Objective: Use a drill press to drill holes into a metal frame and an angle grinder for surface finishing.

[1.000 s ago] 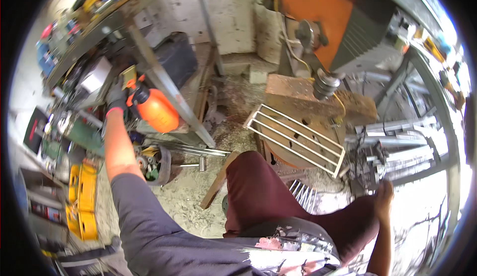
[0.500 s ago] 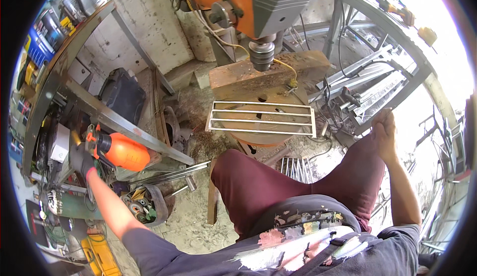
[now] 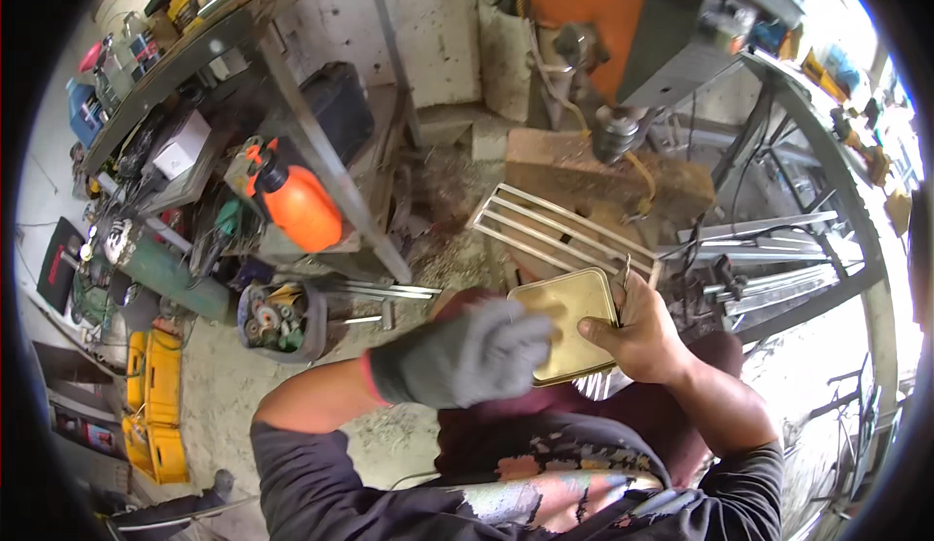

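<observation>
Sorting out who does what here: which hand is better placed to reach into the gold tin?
Left, probably. The gloved left hand is free and already rests at the tin rim, while the bare right hand grips its far edge, steadying it.

Only one view: head-worn fisheye, looking steeply down over chest and lap onto a cluttered workshop floor. Very close to the grey-gloved left hand (image 3: 465, 351) and bare right hand (image 3: 637, 332), both near picture centre around a flat square brass-coloured tin (image 3: 569, 319). Forearms entering from the lower edge. Straight edges bent toward the rim, as with the grey metal shelf frame (image 3: 321, 157) at upper left. Farther off, ahead: an orange drill press (image 3: 608, 25) at top.
</observation>
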Demonstrator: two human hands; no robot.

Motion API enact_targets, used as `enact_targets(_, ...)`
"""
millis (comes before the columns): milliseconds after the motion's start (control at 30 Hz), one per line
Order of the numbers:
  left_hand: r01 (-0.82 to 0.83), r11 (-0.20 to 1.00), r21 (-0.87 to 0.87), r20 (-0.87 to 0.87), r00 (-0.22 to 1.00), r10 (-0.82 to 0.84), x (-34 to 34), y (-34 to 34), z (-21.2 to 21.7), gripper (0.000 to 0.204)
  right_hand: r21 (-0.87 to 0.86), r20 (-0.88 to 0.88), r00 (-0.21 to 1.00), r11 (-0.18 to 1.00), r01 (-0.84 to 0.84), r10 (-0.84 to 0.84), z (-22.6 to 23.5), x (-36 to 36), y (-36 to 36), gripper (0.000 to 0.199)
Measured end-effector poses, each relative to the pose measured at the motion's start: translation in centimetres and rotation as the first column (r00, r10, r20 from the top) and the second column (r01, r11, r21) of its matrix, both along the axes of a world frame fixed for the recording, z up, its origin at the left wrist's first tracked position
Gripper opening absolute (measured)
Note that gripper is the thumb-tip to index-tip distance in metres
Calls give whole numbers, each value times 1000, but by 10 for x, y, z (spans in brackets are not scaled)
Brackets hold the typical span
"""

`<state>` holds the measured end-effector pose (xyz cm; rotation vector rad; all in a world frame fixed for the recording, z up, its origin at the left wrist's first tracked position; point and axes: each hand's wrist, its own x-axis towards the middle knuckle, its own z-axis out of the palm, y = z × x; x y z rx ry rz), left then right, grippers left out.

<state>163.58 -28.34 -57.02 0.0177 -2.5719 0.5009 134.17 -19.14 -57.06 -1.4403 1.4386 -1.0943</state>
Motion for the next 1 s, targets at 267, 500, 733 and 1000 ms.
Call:
enact_targets(267, -726, 272, 631, -395, 0, 918, 149, -253, 65, 36, 464, -569, 619, 833, -303, 542, 100, -175, -22, 31)
enact_targets(500, -693, 307, 652, -215, 219, 952, 61, -325, 81, 34, 694, -712, -78, 681, -232, 698, 210, -252, -73, 20)
enact_targets(733, -393, 553, 735, -82, 758, 647, -136, -257, 169, 33, 646, -626, 270, 680, -347, 732, 176, -359, -41, 35)
enact_targets(1000, -269, 278, 922, 290, 956, -39, -263, -145, 258, 34, 832, -482, 850, 194, 520, -213, 158, -381, 301, 29)
